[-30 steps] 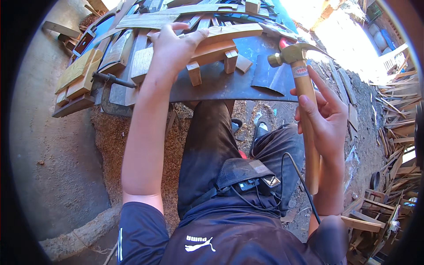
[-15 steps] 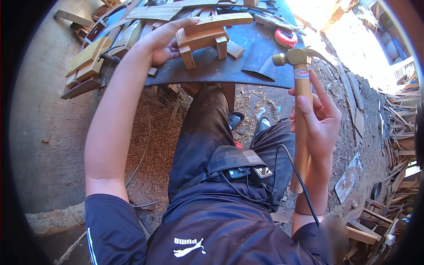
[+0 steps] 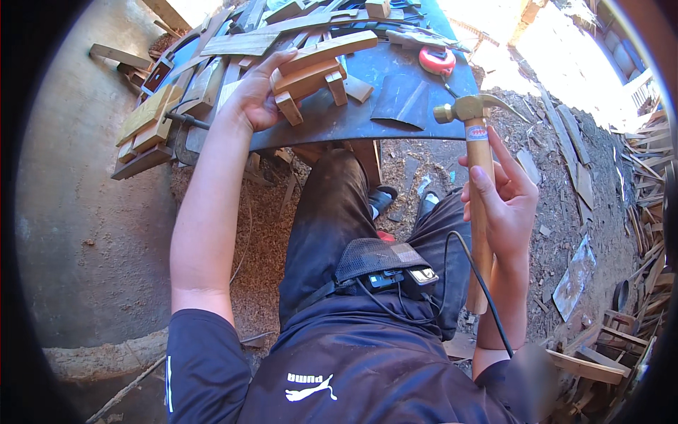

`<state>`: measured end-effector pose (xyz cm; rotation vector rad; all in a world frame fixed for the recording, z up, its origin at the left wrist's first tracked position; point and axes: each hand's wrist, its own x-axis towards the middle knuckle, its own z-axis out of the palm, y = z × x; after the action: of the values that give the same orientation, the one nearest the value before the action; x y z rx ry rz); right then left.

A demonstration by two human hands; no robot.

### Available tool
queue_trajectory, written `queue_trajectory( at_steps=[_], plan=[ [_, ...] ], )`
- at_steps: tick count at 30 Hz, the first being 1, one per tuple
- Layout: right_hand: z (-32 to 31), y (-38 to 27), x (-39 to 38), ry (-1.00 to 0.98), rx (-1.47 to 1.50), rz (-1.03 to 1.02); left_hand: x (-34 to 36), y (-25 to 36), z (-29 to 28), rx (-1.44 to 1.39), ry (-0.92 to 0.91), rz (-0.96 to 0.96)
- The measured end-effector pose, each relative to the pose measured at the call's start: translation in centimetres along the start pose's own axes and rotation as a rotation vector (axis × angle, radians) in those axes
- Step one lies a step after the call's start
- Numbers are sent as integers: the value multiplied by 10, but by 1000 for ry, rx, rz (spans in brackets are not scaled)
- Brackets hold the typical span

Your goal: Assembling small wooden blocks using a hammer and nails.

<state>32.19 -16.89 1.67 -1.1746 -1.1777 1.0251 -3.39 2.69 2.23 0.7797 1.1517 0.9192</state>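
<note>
My left hand (image 3: 256,97), at the far left side of the table, grips a small wooden assembly (image 3: 308,80) by its left end. It is built of stacked light-brown blocks with two short legs pointing down. A longer strip lies along its top, and my fingers cover the left end. On the right, my right hand (image 3: 505,205) is wrapped around the wooden handle of a claw hammer (image 3: 478,237). The hammer stands upright, its metal head at the top, with the claw to the right and the striking face to the left. It is apart from the wooden assembly.
A blue-topped table (image 3: 339,121) carries piled wooden strips (image 3: 244,42), a dark flat sheet (image 3: 400,101) and a red tape measure (image 3: 437,61). Blocks in a clamp (image 3: 187,120) jut past its left edge. Wood shavings (image 3: 261,233) cover the floor; scrap wood (image 3: 646,226) lies right.
The whole view has shifted, with the table sitting slightly left in the picture. My left hand and the wooden assembly appear a little lower and further left. Both grips are unchanged.
</note>
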Motion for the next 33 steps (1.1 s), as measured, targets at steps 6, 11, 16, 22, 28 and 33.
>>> queue_trajectory(
  at_steps=[6,11,16,22,28,33],
  plan=[
    [-2,5,-1,10,15,66,6,-8,5,-3,56,52],
    [3,-13,23,-59,-161,50,-17,-3,2,-127,-2,99],
    [13,-31,83,-257,-774,-338,-86,20,-6,-293,-89,306],
    [55,-5,137,-500,-1022,-609,-183,25,-61,-541,-90,579],
    [95,-3,169,-496,-1211,-757,-253,39,-141,-758,128,807],
    [123,-14,177,-609,-1307,-741,-273,38,-193,-781,205,919]
  ],
)
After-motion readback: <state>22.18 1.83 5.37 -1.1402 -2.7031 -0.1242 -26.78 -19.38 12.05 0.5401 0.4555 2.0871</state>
